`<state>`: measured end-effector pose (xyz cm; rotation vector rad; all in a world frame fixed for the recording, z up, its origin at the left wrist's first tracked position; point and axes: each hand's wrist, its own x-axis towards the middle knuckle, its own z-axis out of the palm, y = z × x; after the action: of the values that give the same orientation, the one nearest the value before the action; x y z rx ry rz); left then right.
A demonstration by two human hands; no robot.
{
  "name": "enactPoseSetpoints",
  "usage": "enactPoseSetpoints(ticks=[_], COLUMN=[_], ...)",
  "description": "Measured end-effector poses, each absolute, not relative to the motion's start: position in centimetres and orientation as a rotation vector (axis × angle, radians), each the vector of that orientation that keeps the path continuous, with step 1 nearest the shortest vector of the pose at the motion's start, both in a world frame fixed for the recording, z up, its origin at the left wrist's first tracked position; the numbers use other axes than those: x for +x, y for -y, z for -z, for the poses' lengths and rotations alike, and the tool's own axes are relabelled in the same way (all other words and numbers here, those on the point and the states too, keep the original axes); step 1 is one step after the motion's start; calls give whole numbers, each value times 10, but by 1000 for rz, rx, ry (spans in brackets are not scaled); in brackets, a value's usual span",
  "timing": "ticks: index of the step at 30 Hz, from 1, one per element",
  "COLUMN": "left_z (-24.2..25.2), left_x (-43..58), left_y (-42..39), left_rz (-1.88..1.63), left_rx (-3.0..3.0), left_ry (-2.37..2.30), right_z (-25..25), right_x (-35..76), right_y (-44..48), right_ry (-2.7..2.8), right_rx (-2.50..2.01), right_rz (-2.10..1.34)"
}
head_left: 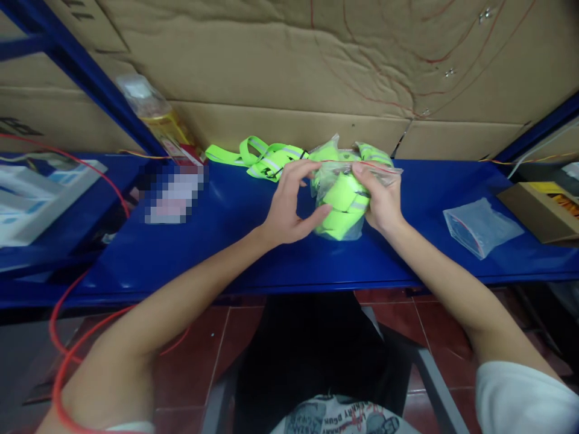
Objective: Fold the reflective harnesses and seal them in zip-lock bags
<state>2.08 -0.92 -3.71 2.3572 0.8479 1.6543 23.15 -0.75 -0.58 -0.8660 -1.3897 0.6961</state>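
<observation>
A clear zip bag [342, 208] packed with folded neon-yellow reflective straps is held upright just above the blue table. My right hand [382, 196] is closed on its upper right side, with the thumb and fingers pinching near the red zip line. At the bag's left side is my left hand [292, 205], its thumb and fingers spread apart. The left thumb tip reaches the bag's front and the index fingertip is by the top left corner; whether they press on it is hard to tell. Behind lie loose neon-yellow straps [266, 158] and more filled bags [373, 152].
An unfilled zip bag [482, 226] lies to the right on the blue table [226, 241], beside an open cardboard box [538, 211]. A bottle [158, 117] stands at the back left. A red hose [56, 325] loops at the left. Cardboard [271, 66] backs the table.
</observation>
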Motion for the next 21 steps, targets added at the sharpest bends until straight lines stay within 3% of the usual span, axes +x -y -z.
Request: enactPoseSetpoints(ticks=[9, 21], left_z=[38, 39], left_x=[30, 27], left_y=[-2, 2], left_rz=[-1328, -1316], left_rx=[1724, 1503], left_ry=[-781, -800], right_z=[27, 22], right_x=[225, 230], right_y=[-7, 1], right_ry=[1394, 1350], right_rx=[-846, -892], right_rz=[-1053, -1356])
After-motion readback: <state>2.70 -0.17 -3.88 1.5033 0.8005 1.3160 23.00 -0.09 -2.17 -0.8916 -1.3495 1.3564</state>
